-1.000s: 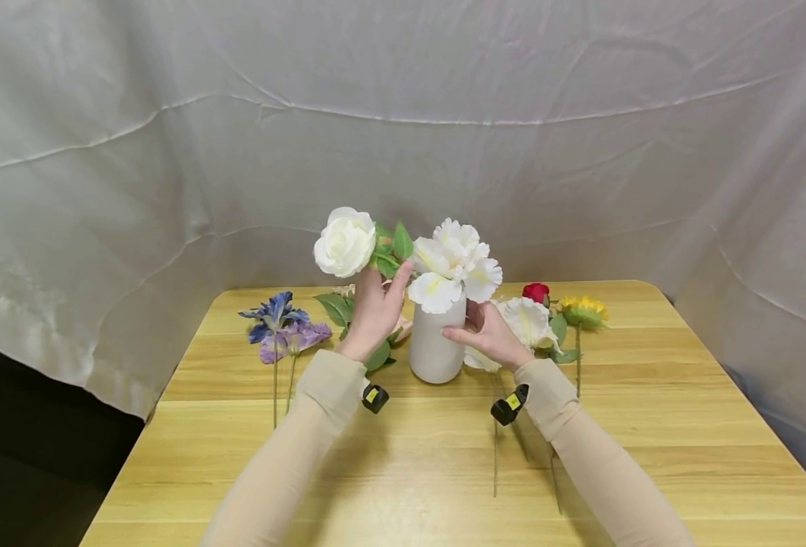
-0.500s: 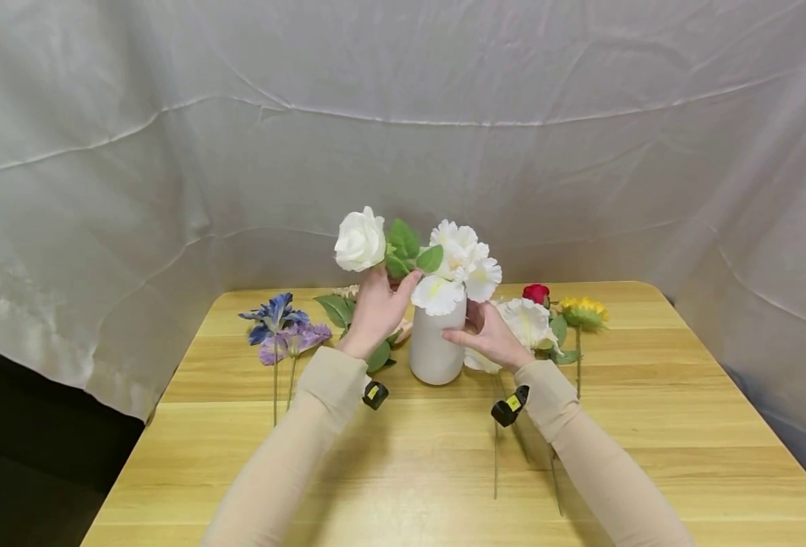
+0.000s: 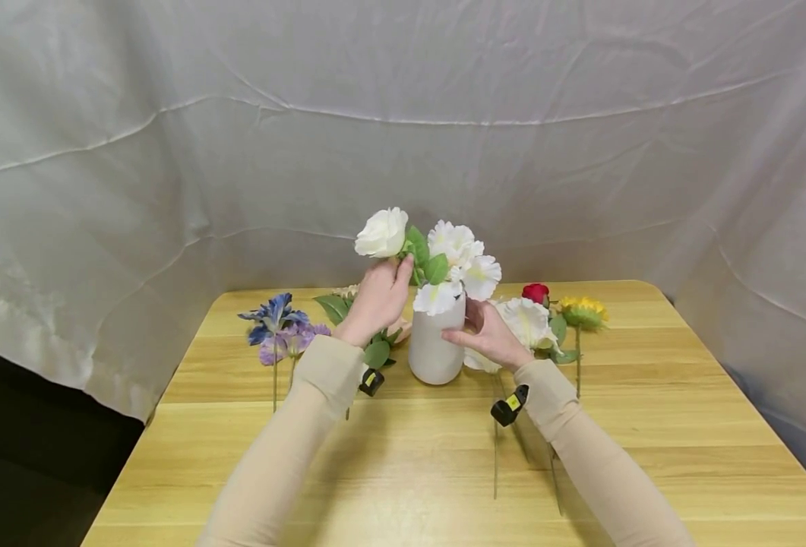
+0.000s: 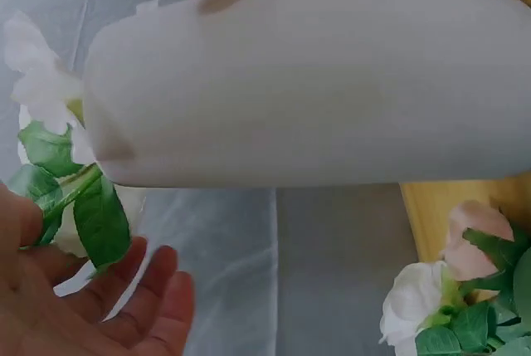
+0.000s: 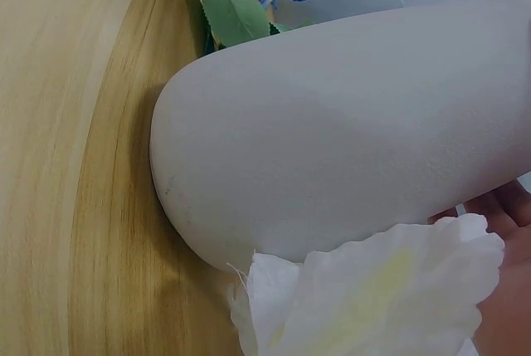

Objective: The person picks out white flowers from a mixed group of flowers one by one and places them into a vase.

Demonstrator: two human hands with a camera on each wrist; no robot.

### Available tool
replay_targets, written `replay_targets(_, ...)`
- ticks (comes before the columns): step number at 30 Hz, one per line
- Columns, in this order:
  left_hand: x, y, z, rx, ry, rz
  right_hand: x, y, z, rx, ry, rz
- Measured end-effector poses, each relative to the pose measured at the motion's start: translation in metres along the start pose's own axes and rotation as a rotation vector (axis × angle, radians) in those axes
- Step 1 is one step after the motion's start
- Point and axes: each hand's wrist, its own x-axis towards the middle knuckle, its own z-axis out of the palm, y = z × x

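Note:
A white vase (image 3: 437, 346) stands upright on the table, with ruffled white irises (image 3: 467, 258) spreading from its mouth. My right hand (image 3: 488, 334) grips the vase's right side, thumb across the front. Just left of the mouth, my left hand (image 3: 377, 295) pinches a white rose (image 3: 382, 233) below its bloom. The rose leans left, its leaves (image 3: 437, 268) beside the irises. In the left wrist view, the left thumb and index finger are close to the leafy stem (image 4: 79, 186), while the other fingers are loosely spread. The stem's lower end is hidden.
Blue (image 3: 273, 315) and purple (image 3: 289, 342) flowers lie at left, with pale pink flowers (image 3: 399, 330) and leaves behind my left wrist. Right of the vase lie another ruffled white flower (image 3: 529, 323), a red rose (image 3: 535, 293) and a yellow sunflower (image 3: 583, 311). A grey curtain (image 3: 403, 167) hangs behind.
My left hand has shifted the white rose rightward, closer to the irises, and its bloom has turned upward. The lower iris petals have been nudged. My right hand and the vase stay put.

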Motion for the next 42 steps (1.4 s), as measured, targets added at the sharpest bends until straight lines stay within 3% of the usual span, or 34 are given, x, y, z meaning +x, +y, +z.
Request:
replay_targets(5, 0.001, -0.004, 0.002, 0.044, -0.076, 0.028, 0.000, 0.000, 0.000, 0.006, -0.004, -0.009)
replay_targets(8, 0.002, -0.005, 0.005, 0.024, -0.063, 0.052, 0.000, -0.001, 0.001, 0.015, -0.006, -0.014)
replay_targets(11, 0.004, -0.007, 0.007, -0.091, -0.030, 0.037, -0.001, -0.001, 0.001, 0.017, -0.002, -0.004)
replay_targets(17, 0.007, -0.010, 0.014, -0.397, 0.074, -0.069, -0.002, 0.000, 0.000, -0.003, 0.007, 0.008)
replay_targets(22, 0.007, -0.009, 0.015, -0.509, 0.129, -0.091, -0.001, 0.001, 0.000, -0.015, 0.006, -0.014)
replay_targets(26, 0.007, -0.008, 0.014, -0.484, 0.106, -0.099, 0.000, 0.000, -0.001, -0.004, -0.007, -0.024)
replay_targets(31, 0.009, -0.004, 0.011, -0.364, 0.030, -0.059, 0.001, -0.002, -0.001, 0.028, -0.014, -0.026)
replay_targets(37, 0.010, -0.001, 0.010, -0.268, 0.028, -0.015, 0.001, -0.004, 0.000, 0.052, -0.002, -0.003)
replay_targets(42, 0.008, -0.003, 0.011, -0.265, 0.033, -0.053, 0.000, -0.004, 0.001, 0.025, 0.011, 0.022)
